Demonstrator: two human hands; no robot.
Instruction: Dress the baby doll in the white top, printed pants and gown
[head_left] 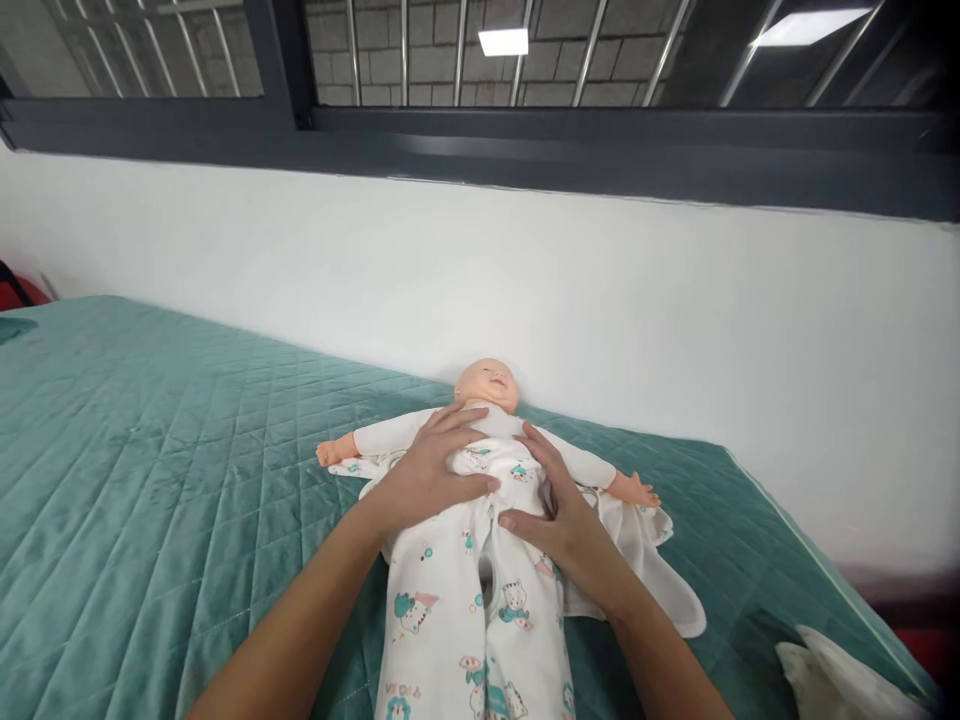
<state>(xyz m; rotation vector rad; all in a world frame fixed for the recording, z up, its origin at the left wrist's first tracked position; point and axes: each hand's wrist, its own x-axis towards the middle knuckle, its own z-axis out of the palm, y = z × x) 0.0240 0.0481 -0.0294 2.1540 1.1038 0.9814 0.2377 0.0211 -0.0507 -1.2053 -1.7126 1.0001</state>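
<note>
Green quilt (150, 450): left hand (431, 472), right hand (568, 522) flat on doll (487, 385) romper (442, 600), fingers (457, 418) extended, gripping nothing.

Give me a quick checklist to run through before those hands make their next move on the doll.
1. Doll lies face up on the bedspread: ok.
2. Left hand flat on the doll's chest: ok.
3. Right hand on the romper beside it: ok.
4. Romper front closed: not ok, a gap shows below the hands.
5. Doll's legs inside the romper: cannot tell.
</note>
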